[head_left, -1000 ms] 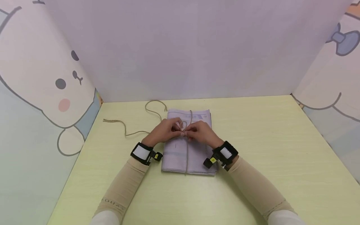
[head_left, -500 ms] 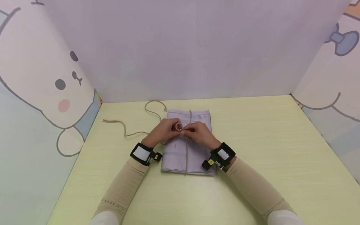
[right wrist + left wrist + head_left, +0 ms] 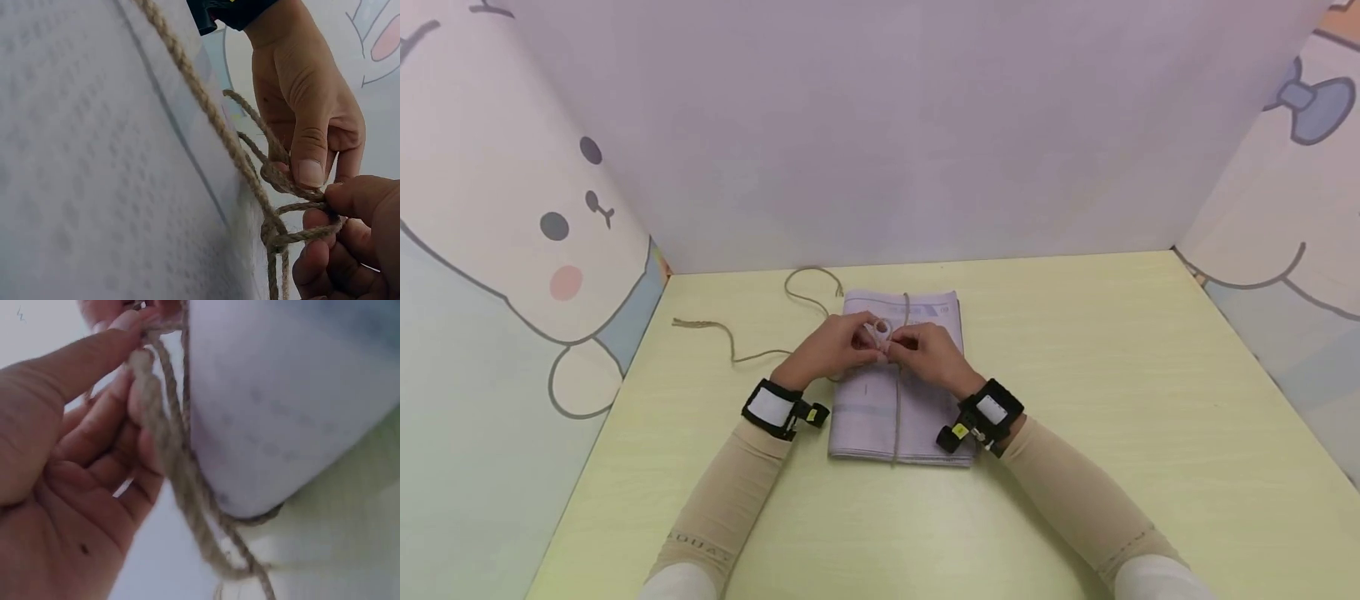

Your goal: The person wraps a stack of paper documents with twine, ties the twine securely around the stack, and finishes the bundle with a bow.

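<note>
A folded bundle of newspaper (image 3: 865,429) lies on the table, with brown twine (image 3: 897,417) running lengthwise over it. Above its middle, my left hand (image 3: 829,348) and right hand (image 3: 931,357) meet at a small twine loop (image 3: 883,328). In the right wrist view, the right thumb and fingers (image 3: 369,212) pinch a strand drawn out from a knot (image 3: 270,231) at the paper. The left thumb (image 3: 310,156) pinches another strand beside it. Doubled twine (image 3: 165,437) hangs past the left fingers in the left wrist view. The exact crossing between the fingertips is partly hidden.
Two loose twine ends (image 3: 730,342) trail left of the bundle over the pale yellow table (image 3: 1120,350). A plain back wall (image 3: 917,150) and printed cartoon side panels (image 3: 490,183) enclose the table. Each wrist wears a black strapped camera (image 3: 992,408).
The twine loop, curled small against the left fingers half a second ago, now stands up between both hands. My right hand has shifted slightly left; the bundle stays in place.
</note>
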Demonstrator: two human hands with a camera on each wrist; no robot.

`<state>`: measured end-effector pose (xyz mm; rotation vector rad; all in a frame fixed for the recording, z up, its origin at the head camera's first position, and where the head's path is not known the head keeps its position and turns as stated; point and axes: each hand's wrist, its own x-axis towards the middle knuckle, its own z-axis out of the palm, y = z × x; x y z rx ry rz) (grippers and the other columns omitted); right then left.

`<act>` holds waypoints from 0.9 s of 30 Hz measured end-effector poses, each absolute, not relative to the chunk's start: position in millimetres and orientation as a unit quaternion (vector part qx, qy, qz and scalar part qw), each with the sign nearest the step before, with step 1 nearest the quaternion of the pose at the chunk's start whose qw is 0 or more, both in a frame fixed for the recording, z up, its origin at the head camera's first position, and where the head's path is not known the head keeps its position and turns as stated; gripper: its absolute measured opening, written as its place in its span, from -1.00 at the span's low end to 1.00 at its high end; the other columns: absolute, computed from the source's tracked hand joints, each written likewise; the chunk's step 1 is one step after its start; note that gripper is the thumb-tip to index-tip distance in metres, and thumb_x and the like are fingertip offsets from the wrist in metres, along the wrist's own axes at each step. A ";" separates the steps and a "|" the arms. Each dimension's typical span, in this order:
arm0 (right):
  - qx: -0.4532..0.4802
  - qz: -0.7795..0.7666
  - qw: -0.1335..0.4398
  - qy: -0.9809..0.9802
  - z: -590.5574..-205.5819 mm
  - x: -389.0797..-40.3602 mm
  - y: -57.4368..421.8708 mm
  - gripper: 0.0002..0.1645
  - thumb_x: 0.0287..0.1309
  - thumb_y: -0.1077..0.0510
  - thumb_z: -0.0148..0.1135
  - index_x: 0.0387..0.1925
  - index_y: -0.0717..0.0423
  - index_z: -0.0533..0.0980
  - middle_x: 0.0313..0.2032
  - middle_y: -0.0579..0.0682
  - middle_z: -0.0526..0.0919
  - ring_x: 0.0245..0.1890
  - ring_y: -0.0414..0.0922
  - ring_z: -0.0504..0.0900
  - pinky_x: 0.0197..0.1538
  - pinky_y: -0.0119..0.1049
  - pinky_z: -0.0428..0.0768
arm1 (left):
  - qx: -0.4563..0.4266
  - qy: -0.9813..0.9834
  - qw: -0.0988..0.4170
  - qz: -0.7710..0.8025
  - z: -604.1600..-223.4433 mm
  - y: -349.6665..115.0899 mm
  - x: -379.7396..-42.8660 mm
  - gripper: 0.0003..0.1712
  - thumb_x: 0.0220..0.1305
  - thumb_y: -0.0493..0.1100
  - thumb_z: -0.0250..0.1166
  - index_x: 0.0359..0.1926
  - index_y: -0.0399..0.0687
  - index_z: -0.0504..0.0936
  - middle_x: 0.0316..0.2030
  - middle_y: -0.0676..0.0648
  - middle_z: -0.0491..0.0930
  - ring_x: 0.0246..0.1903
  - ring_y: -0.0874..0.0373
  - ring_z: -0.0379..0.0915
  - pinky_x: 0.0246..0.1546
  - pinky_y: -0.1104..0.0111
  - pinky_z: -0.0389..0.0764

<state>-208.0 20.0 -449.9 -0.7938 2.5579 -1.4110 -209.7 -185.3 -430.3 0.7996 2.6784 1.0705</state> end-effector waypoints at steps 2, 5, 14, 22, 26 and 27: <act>-0.259 -0.462 0.047 0.847 -451.7 -208.1 19.2 -0.80 0.26 0.03 0.14 -0.44 -0.11 0.63 -0.57 -0.18 0.57 -0.59 -0.21 0.46 -0.53 -0.36 0.38 | 0.258 0.893 0.087 0.359 -431.7 -186.8 -210.5 -0.80 0.14 -0.07 0.36 -0.21 0.07 0.60 -0.49 0.17 0.62 -0.48 0.34 0.53 -0.46 0.40 0.51; -0.260 -0.465 0.032 0.845 -453.6 -207.9 18.3 -0.77 0.27 -0.03 0.12 -0.43 -0.12 0.63 -0.55 -0.21 0.59 -0.57 -0.22 0.48 -0.52 -0.35 0.39 | 0.263 0.896 0.080 0.348 -432.9 -185.5 -210.8 -0.91 0.17 -0.05 0.33 -0.32 0.08 0.66 -0.52 0.17 0.61 -0.53 0.32 0.49 -0.50 0.42 0.47; -0.283 -0.457 -0.016 0.843 -451.2 -206.5 15.1 -0.78 0.19 -0.10 0.19 -0.38 -0.12 0.65 -0.49 -0.28 0.63 -0.58 -0.30 0.50 -0.53 -0.37 0.44 | 0.268 0.926 -0.011 0.266 -424.7 -178.1 -204.2 -0.85 0.17 -0.06 0.33 -0.41 0.00 0.74 -0.53 0.13 0.64 -0.56 0.37 0.44 -0.49 0.47 0.45; -0.273 -0.449 -0.055 0.849 -446.6 -207.5 12.6 -0.82 0.23 0.02 0.19 -0.40 -0.08 0.66 -0.54 -0.23 0.62 -0.64 -0.32 0.49 -0.58 -0.38 0.41 | 0.279 0.929 0.000 0.243 -417.1 -190.2 -206.7 -0.87 0.19 -0.04 0.31 -0.46 0.10 0.64 -0.62 0.16 0.50 -0.61 0.31 0.34 -0.54 0.43 0.37; -0.255 -0.435 -0.072 0.860 -448.1 -211.9 16.9 -0.81 0.21 0.01 0.19 -0.39 -0.06 0.67 -0.54 -0.23 0.63 -0.59 -0.32 0.49 -0.55 -0.39 0.41 | 0.239 0.941 0.027 0.239 -404.5 -222.8 -207.4 -0.91 0.22 -0.11 0.28 -0.39 0.05 0.66 -0.52 0.11 0.55 -0.55 0.26 0.41 -0.50 0.36 0.43; -0.251 -0.432 -0.075 0.863 -447.9 -212.9 18.7 -0.81 0.21 0.01 0.20 -0.39 -0.05 0.67 -0.52 -0.21 0.64 -0.57 -0.31 0.49 -0.53 -0.38 0.41 | 0.221 0.947 0.025 0.231 -401.9 -232.2 -207.6 -0.91 0.24 -0.12 0.27 -0.37 0.03 0.67 -0.49 0.09 0.57 -0.52 0.24 0.42 -0.47 0.34 0.44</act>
